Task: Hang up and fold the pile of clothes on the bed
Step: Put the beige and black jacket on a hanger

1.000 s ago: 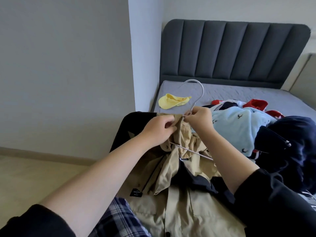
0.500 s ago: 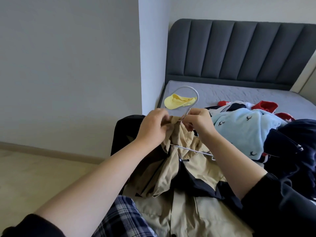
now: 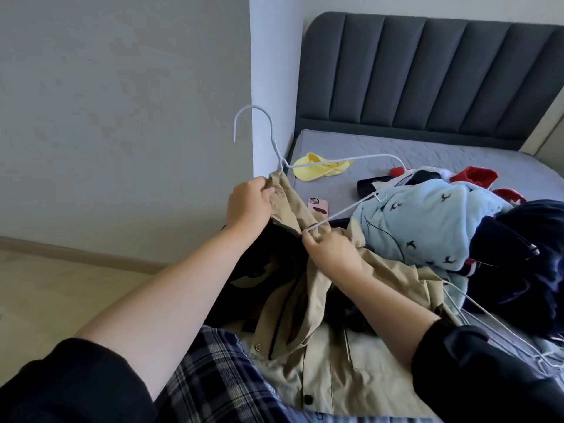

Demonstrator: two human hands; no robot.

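Observation:
A beige jacket [image 3: 317,346] lies on the near edge of the bed, its collar lifted. My left hand [image 3: 248,201] grips the collar just below the neck of a white wire hanger [image 3: 335,157]. My right hand [image 3: 331,254] pinches jacket fabric where the hanger's lower bar enters it. The hanger's hook points up and left, and its right shoulder is bare above the bed. A pile of clothes sits to the right: a light blue garment [image 3: 427,221] with small bird prints, dark navy clothes [image 3: 525,270], red and white pieces [image 3: 476,175].
A yellow garment [image 3: 317,170] and a pink-cased phone [image 3: 318,206] lie on the grey mattress [image 3: 427,151]. More white wire hangers [image 3: 494,331] lie at the right. The dark padded headboard [image 3: 427,74] stands behind; a white wall corner [image 3: 271,71] is at the left.
The hands have moved apart: the left lifted the collar and hanger neck up and left, the right dropped lower. The hanger now stands more upright with one shoulder exposed, and the phone is uncovered.

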